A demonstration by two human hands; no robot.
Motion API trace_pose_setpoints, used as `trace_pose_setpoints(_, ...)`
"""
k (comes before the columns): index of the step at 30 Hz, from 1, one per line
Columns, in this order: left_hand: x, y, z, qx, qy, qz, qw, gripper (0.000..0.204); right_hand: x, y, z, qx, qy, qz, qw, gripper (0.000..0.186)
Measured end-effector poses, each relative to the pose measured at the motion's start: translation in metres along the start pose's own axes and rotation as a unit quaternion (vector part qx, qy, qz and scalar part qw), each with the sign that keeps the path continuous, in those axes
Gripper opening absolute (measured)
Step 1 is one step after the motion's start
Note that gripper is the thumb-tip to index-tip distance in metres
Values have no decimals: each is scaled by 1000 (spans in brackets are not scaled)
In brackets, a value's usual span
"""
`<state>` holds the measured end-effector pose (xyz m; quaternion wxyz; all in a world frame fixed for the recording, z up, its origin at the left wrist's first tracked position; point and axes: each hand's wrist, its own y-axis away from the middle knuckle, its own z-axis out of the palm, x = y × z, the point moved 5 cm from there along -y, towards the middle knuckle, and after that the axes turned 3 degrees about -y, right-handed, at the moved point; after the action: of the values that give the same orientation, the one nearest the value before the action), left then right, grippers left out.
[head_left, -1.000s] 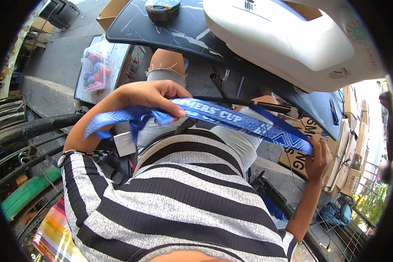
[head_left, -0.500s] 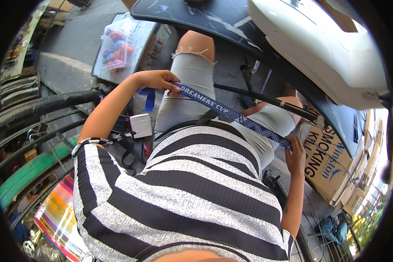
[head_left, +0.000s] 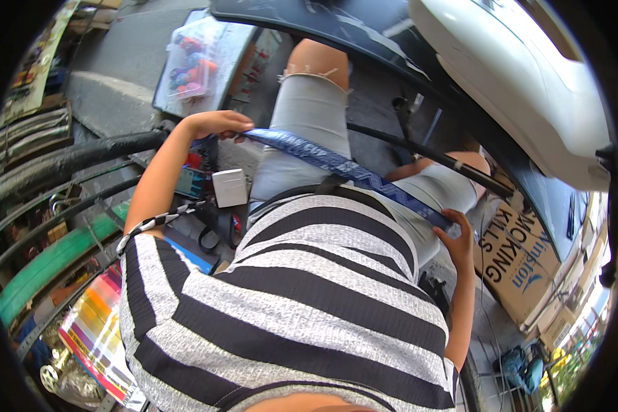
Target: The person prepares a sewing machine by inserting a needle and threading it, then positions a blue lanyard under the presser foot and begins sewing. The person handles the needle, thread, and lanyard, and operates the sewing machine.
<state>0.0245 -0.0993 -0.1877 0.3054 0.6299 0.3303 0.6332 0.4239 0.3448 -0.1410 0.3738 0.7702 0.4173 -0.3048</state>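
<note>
Change: the blue strap (head_left: 343, 167) had been drawn tighter and flatter across the lap than half a second before.
Left hand (head_left: 216, 125): at ten o'clock, pinched one strap end.
Right hand (head_left: 458, 240): at four o'clock, gripped the other end.
Strap: stretched over the grey shorts (head_left: 309, 123).
Technique: even tension on both ends probably kept it untwisted.

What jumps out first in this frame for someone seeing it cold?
Most striking is the long blue printed fabric strap, stretched diagonally across the person's lap between the left hand at centre-left and the right hand at right. Below it, the black-and-grey striped knit shirt fills the lower middle. A large glossy white moulded shell takes the upper right corner.
</note>
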Motion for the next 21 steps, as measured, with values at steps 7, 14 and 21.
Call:
trace_pose_setpoints(7, -27, 12, -32, 17, 12, -41, 999, 25, -6, 4, -6, 24, 3, -10, 1000, 45)
trace_pose_setpoints(14, -53, 17, -52, -19, 55, -102, 993, 18, 13, 13, -30, 60, -12, -10, 998, 39)
trace_pose_setpoints(21, -39, -11, -46, 33, -85, -72, 993, 27, 17, 7, -55, 111, 4, 31, 993, 32)
